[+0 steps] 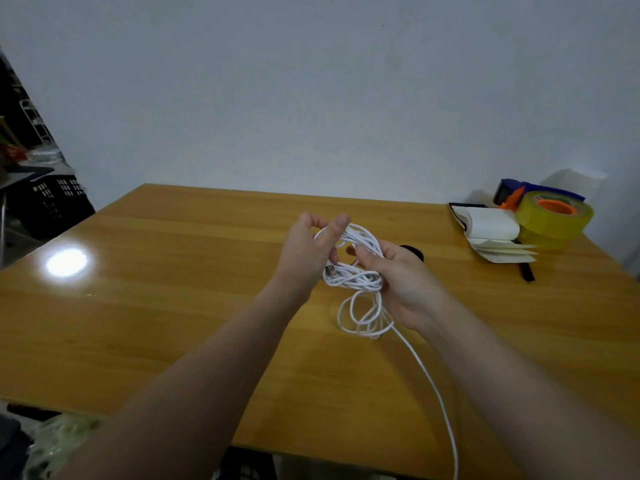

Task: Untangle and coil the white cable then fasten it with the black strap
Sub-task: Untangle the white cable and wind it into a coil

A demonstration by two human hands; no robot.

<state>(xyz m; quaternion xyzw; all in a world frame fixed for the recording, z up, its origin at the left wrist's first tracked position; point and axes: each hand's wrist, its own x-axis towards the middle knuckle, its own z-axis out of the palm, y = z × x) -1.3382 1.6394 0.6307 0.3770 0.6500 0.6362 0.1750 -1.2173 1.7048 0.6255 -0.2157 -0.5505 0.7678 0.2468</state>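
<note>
Between the two hands, above the wooden table (173,306), the white cable (356,271) hangs bunched: left hand (308,251) pinching its upper loops, right hand (401,278) clasping the side, apparently to steady the tangle, black strap (414,252) just behind.

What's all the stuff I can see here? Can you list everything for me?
white cable: one, white, bunched between both hands above the table, a loose end trailing off the near edge
black strap: one, black, on the table behind the right hand, mostly hidden
table: one, yellow-brown wood
tape roll: one, yellowish with orange core, far right corner
tape dispenser: one, blue and orange, behind the roll
notebook: one, open, white pages, beside the tape
crate: one, black, on the left beyond the table
left hand: one, gripping the cable
right hand: one, gripping the cable
</note>
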